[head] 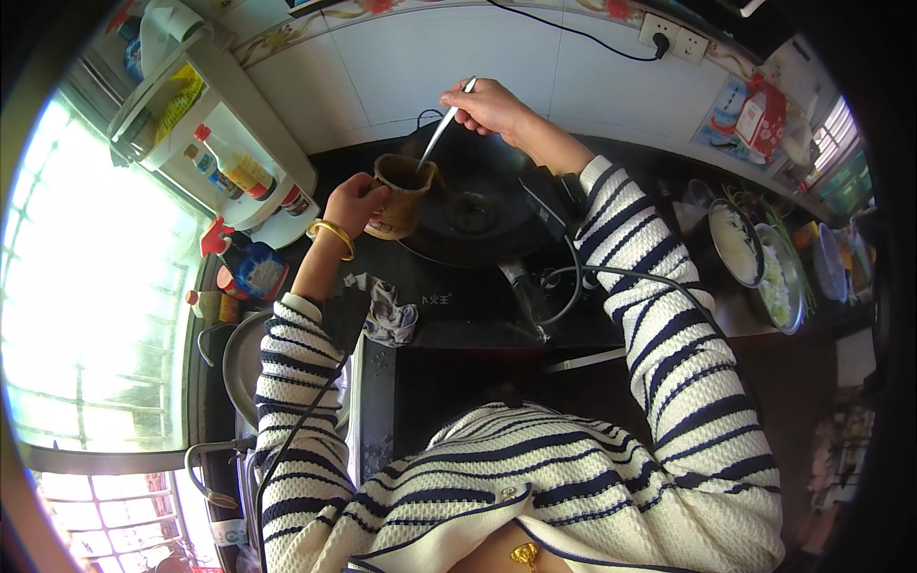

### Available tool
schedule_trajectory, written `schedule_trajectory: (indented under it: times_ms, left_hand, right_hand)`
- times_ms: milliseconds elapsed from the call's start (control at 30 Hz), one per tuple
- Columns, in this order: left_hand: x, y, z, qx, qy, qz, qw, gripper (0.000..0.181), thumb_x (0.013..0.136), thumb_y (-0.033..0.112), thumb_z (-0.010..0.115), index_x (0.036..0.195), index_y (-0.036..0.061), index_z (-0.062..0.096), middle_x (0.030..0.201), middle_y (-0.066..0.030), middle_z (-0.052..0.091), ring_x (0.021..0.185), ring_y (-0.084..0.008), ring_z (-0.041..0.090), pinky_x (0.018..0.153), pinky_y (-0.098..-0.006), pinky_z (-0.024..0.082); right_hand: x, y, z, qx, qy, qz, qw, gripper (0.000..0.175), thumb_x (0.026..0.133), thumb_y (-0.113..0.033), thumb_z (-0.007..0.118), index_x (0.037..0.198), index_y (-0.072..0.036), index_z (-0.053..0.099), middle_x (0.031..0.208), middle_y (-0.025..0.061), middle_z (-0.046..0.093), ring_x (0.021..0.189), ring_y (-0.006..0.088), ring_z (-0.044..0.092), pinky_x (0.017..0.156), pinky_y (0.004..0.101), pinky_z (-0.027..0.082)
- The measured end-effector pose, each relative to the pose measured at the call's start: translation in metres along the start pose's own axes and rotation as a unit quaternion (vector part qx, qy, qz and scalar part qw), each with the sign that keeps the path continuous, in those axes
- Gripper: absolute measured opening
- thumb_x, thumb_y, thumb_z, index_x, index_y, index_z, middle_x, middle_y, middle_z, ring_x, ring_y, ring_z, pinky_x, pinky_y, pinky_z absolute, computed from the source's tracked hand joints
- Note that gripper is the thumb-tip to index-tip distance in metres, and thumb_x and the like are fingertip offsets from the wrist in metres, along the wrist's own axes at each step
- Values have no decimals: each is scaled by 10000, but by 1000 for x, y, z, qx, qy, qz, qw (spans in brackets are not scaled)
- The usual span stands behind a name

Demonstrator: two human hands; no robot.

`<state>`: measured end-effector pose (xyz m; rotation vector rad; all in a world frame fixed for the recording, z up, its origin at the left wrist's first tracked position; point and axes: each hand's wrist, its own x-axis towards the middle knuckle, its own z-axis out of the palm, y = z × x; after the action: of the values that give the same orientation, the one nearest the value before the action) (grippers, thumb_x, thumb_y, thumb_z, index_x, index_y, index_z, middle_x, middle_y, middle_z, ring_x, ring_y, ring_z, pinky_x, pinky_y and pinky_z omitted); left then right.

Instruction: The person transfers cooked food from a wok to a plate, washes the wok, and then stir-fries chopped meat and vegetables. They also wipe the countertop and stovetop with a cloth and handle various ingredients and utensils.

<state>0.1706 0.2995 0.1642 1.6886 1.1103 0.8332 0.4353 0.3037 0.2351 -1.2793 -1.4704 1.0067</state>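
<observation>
My left hand (358, 204) grips a brown ceramic jar (398, 208) by its side, tilted over the left edge of a dark wok (458, 240). In my right hand (487, 107) is the handle of a metal spoon (445, 129), whose lower end is hidden inside the jar's mouth. A small pool of dark liquid (473, 211) shows at the bottom of the wok, which sits on a black gas stove (458, 308). The wok's handle (523, 294) points towards me. A crumpled cloth (390, 315) lies on the stove's front left.
At left are a corner shelf (251, 107) with sauce bottles, a blue spray bottle (259, 271) and a sink (358, 422) with a metal pan lid (243, 358). Right of the stove stand a bowl (736, 243) and a metal dish of chopped vegetables (777, 286). A black cable (645, 273) crosses my right sleeve.
</observation>
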Motion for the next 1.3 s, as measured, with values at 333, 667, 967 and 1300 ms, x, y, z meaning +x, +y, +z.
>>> schedule_trajectory:
  times_ms: [333,667,967,1300]
  left_hand:
    - [-20,-30,5,-320,65,-24,945,67,862,129,576,846,101,517,750,28,501,694,-77,524,663,-231,498]
    - [-58,-69,14,-392,193,22,899,54,869,115,560,849,103,512,751,26,496,719,-83,508,788,-296,494]
    - [-73,-153,18,-328,332,37,884,96,857,115,588,888,58,517,826,2,531,740,-81,522,670,-232,499]
    - [-60,-192,61,-283,431,25,856,120,836,110,605,889,34,528,788,-6,551,664,-80,522,574,-216,475]
  right_hand:
    - [-9,-26,21,-66,-48,-38,996,226,846,-285,570,909,-70,599,612,-20,514,495,45,458,414,185,354]
    - [-38,-22,54,-172,-55,-143,973,490,824,-315,610,1169,6,476,678,60,610,576,123,553,561,258,444]
    - [-183,50,38,-173,-232,-53,956,265,798,-152,626,1014,-8,573,655,72,600,577,119,564,566,273,453]
    - [-306,150,-17,15,-139,367,919,224,896,-192,514,1083,-76,552,731,2,581,602,58,536,525,182,427]
